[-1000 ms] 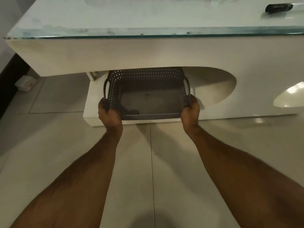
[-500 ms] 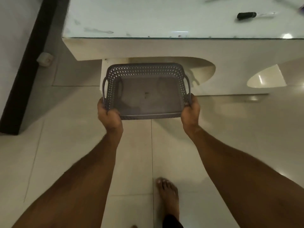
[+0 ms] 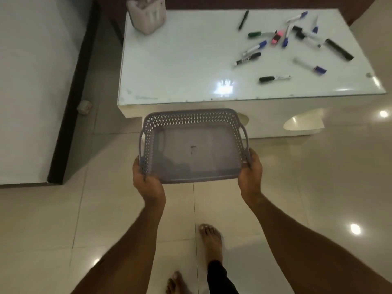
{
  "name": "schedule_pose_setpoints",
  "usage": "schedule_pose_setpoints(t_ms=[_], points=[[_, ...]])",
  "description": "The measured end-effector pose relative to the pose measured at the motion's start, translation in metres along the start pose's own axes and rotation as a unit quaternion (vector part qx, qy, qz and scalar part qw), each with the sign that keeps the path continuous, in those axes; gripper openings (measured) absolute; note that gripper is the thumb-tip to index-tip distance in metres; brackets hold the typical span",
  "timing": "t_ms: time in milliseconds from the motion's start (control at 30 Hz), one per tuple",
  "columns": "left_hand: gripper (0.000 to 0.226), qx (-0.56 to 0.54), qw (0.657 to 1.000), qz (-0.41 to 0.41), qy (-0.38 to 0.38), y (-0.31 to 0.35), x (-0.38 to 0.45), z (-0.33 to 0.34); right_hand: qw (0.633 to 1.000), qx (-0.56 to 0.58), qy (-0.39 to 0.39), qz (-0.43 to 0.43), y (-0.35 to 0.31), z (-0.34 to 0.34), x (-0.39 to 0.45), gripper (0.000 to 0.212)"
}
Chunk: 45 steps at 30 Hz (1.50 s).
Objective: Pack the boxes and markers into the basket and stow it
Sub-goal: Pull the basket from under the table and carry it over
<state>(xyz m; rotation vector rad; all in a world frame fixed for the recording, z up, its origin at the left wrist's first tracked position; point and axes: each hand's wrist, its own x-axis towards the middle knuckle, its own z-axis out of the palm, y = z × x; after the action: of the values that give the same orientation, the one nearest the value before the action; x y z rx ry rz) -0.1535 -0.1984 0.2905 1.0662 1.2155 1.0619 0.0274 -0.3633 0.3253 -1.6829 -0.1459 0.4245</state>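
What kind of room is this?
Probably a living room at home: a low white table with a glass top, a shiny tiled floor, and bare feet. Markers lie scattered on the table, and both hands hold an empty basket.

The room is dim, with a warm, slightly green tone. Bright glare sits on the glass top of the table (image 3: 180, 66), near its front edge, and small round light spots reflect on the glossy floor (image 3: 318, 187) at the right. The whole picture is soft and a little blurred. Straight lines bend toward the edges from the wide lens.
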Motion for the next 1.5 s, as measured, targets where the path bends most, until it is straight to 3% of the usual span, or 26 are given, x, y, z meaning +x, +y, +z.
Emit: schedule_pose_setpoints(t_ms=[233,533,800,967,1133,1300,1500], points=[[0.058,-0.004,0.999,0.034,-0.009,0.077,0.013,0.038,0.999,-0.016,0.014,-0.039,-0.075,0.005,0.026,0.031],[0.071,-0.037,0.999,0.021,-0.031,0.124,0.102,0.108,0.998,-0.025,0.006,-0.052,-0.134,0.061,0.129,0.039],[0.068,-0.014,0.997,0.056,-0.05,0.105,0.207,0.162,0.995,-0.051,-0.016,-0.082,-0.113,0.126,0.236,0.03],[0.055,0.018,0.997,0.061,-0.045,0.086,0.238,0.18,0.994,-0.072,-0.023,-0.073,-0.086,0.146,0.279,0.032],[0.037,0.042,0.997,0.056,-0.015,0.069,0.255,0.186,0.994,-0.073,-0.028,-0.073,-0.078,0.155,0.296,0.034],[0.041,0.089,0.995,0.038,0.014,0.065,0.264,0.191,0.994,-0.076,-0.031,-0.065,-0.076,0.159,0.302,0.039],[0.033,0.104,0.994,0.022,-0.021,0.068,0.27,0.192,0.995,-0.078,-0.017,-0.056,-0.075,0.162,0.299,0.041]])
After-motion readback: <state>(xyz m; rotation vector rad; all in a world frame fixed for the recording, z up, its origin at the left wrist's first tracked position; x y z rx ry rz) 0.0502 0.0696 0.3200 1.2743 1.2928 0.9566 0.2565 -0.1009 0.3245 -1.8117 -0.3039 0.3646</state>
